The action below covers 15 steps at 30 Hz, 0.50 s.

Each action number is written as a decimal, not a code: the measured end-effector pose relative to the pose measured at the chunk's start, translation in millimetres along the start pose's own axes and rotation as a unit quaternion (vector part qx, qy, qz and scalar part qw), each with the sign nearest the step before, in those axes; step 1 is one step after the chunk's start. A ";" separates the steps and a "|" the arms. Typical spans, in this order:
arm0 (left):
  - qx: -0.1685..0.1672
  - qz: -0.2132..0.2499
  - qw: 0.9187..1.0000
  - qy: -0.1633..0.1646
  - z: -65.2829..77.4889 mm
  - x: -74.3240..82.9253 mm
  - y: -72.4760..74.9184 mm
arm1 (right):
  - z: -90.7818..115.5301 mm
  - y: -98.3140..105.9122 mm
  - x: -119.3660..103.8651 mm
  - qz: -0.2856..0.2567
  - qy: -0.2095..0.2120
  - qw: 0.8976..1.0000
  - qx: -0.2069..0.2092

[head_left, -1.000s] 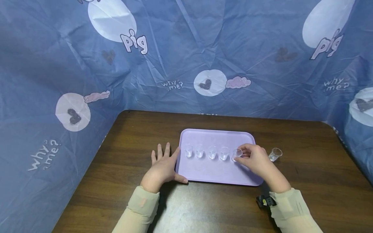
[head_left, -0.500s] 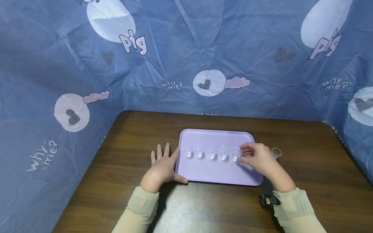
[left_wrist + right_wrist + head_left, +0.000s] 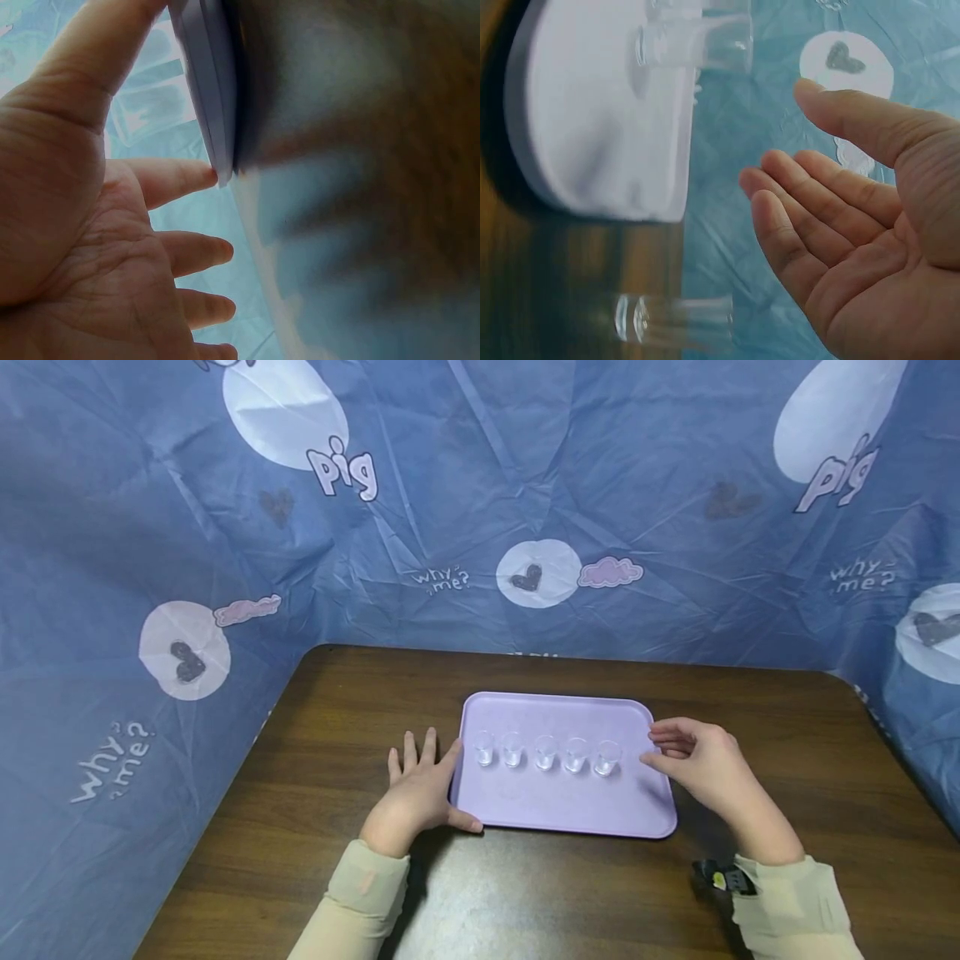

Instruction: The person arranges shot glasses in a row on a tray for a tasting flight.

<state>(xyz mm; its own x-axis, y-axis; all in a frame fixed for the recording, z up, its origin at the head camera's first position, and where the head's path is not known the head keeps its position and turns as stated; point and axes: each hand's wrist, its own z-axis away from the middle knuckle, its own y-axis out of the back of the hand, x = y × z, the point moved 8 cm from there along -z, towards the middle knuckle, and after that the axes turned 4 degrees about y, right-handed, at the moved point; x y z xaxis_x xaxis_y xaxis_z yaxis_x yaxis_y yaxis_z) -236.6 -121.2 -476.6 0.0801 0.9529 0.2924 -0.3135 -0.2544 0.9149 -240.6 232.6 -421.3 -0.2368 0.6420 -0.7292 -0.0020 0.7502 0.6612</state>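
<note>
A lilac tray (image 3: 555, 806) lies on the table with several small clear cups standing upright in a row across it. The rightmost cup (image 3: 606, 760) is nearest my right hand (image 3: 708, 768), which hovers over the tray's right edge with nothing in it, thumb and fingers apart. One more clear cup (image 3: 679, 321) stands on the table off the tray in the right wrist view; my right hand hides it in the head view. Fingers spread, my left hand (image 3: 412, 802) touches the tray's left edge with its thumb and index finger.
The brown wooden table (image 3: 525, 893) extends around the tray. A blue printed cloth (image 3: 420, 527) hangs behind it and at both sides. A small black device (image 3: 723, 878) is at the right wrist.
My right hand has let go of the rightmost cup and moved right, to the tray's edge. That cup stays standing on the tray. The left hand has not moved.
</note>
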 end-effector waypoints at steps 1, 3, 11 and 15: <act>0.000 -0.001 1.000 0.000 0.0 0.2 0.0 | 1.3 4.0 0.6 0.002 0.000 1.000 0.008; -0.001 -0.001 1.000 -0.001 0.1 0.5 0.2 | 3.8 11.7 1.8 0.006 0.003 1.000 0.025; -0.002 0.000 1.000 -0.001 0.3 0.2 0.2 | 13.5 36.5 9.7 0.022 -0.003 0.998 0.062; -0.003 -0.001 1.000 0.000 0.1 0.1 -0.6 | 18.3 45.3 14.5 0.019 0.004 0.997 0.078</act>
<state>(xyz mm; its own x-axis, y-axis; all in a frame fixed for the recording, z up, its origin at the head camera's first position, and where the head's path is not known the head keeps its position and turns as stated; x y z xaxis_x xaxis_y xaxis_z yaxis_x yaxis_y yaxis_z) -236.3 -120.9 -477.1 0.0817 0.9534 0.2906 -0.3184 -0.2513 0.9141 -226.3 278.8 -405.2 -0.2416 0.6696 -0.7023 0.1577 0.7413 0.6524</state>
